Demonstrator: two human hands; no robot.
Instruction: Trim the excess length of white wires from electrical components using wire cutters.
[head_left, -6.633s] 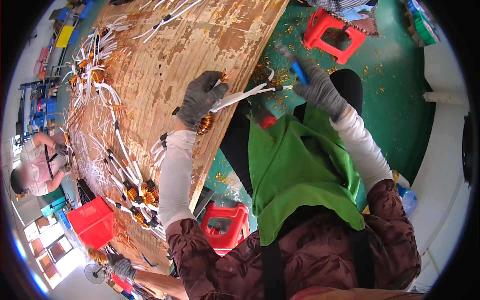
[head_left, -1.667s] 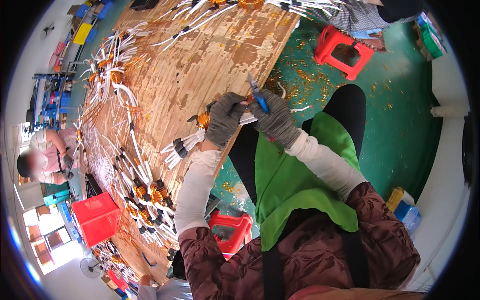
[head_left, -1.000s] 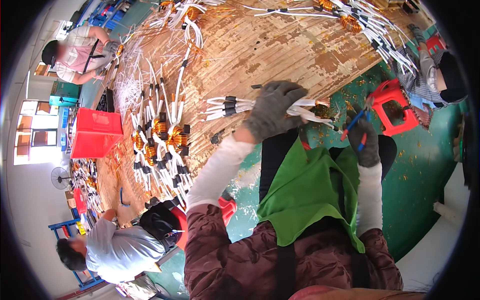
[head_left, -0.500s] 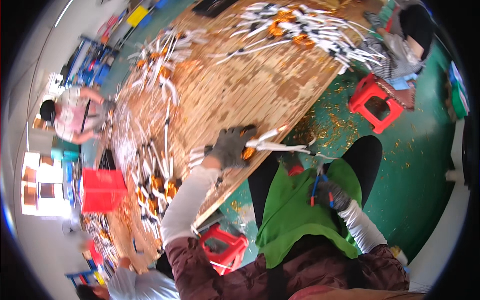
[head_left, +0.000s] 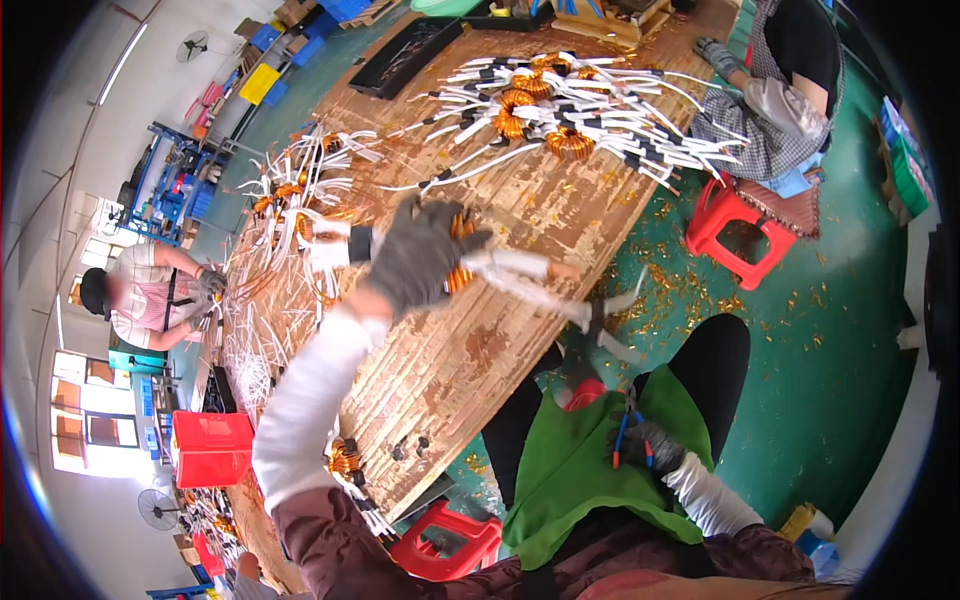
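My left hand (head_left: pixel 425 255), in a dark grey glove, is closed around a copper-wound ring coil (head_left: pixel 461 250) above the wooden table. White-sleeved leads (head_left: pixel 525 285) trail from the coil past the table's near edge, smeared by motion; others stick out on the wrist side. Low over my green apron (head_left: pixel 560 490), my gloved right hand (head_left: pixel 655 447) is wrapped round pliers (head_left: pixel 622 438) with blue and red handles. Their jaws point away from me, apart from the leads.
A heap of similar coils (head_left: pixel 570 145) covers the table's far part, with another pile (head_left: pixel 300 190) on the left. A black tray (head_left: pixel 405 60) lies at the back. Red stools (head_left: pixel 740 235) stand on the scrap-strewn floor. Co-workers sit far right and stand left (head_left: pixel 150 300).
My left hand has risen off the table and moved left with the coil, swinging its leads. The right hand stays over the apron with the pliers. The whole view has shifted.
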